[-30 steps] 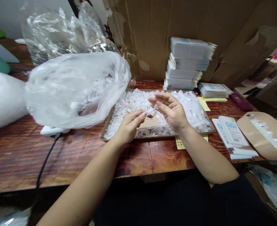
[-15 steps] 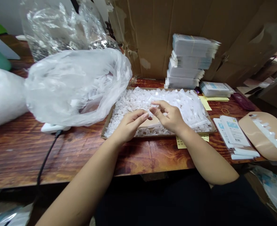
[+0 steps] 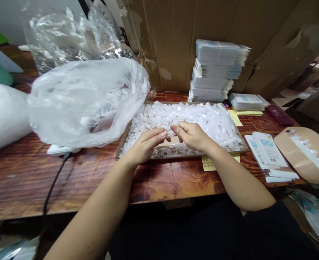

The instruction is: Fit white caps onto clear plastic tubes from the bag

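Over a shallow cardboard tray [image 3: 123, 148], my left hand [image 3: 147, 143] and my right hand [image 3: 191, 136] meet with thumbs and fingertips pinched together. Between them is a small clear plastic piece [image 3: 169, 134], mostly covered by the fingers; its exact kind cannot be made out. Small white plastic caps [image 3: 137, 124] fill the left part of the tray. Translucent plastic pieces [image 3: 216, 121] heap up on the right part, and a clear tube [image 3: 228, 141] lies near the right front. A bare brown patch of the tray bottom shows below the hands.
A big translucent bag [image 3: 75, 104] of white pieces stands left of the tray. Stacked printed packets [image 3: 213, 70] rise behind it, against a large cardboard box [image 3: 172, 43]. To the right lie loose packets [image 3: 267, 150] and a tan curved holder [image 3: 300, 155]. A black cable [image 3: 52, 184] hangs over the table edge.
My right hand has lowered slightly, and its fingers have closed in toward my left hand's fingertips. Both hands now pinch at the clear piece. The view has shifted a little.
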Demonstrator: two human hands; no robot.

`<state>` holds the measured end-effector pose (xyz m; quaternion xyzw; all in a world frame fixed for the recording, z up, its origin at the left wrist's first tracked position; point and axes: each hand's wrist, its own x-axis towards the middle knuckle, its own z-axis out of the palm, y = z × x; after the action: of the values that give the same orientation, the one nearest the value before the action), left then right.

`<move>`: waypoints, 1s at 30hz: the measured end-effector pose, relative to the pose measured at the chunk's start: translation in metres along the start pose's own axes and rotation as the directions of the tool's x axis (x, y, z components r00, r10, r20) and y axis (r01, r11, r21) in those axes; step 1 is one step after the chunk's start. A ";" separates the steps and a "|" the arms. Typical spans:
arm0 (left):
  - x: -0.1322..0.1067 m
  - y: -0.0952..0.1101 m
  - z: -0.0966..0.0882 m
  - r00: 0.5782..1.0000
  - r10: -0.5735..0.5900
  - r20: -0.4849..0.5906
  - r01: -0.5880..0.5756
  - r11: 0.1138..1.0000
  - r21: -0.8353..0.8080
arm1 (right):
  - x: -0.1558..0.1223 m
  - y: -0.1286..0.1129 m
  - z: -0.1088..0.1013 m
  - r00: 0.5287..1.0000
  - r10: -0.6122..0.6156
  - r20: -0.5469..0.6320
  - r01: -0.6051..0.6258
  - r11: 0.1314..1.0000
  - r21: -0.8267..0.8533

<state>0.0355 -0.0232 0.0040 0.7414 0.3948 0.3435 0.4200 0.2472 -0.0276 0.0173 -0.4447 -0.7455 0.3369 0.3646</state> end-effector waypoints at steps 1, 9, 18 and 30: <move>0.000 0.001 0.000 1.000 0.001 0.004 -0.001 1.000 -0.002 | 0.000 0.000 0.000 1.000 0.016 -0.010 -0.016 1.000 0.001; 0.002 0.002 0.002 0.997 0.053 0.053 -0.058 0.994 0.094 | -0.001 -0.005 -0.002 0.998 0.055 -0.009 -0.055 0.998 -0.001; 0.006 0.009 0.008 0.934 0.356 0.016 -0.231 0.569 0.789 | 0.006 -0.001 0.009 0.920 0.372 0.127 -0.389 0.818 0.425; 0.017 0.009 -0.090 0.924 -0.006 -0.382 0.298 0.638 0.710 | 0.033 -0.002 -0.082 0.947 -0.042 -0.319 -0.009 0.988 -0.156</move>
<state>-0.0300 0.0205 0.0526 0.7394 0.6308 0.2342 0.0241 0.3046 0.0167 0.0687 -0.5145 -0.7039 0.1979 0.4480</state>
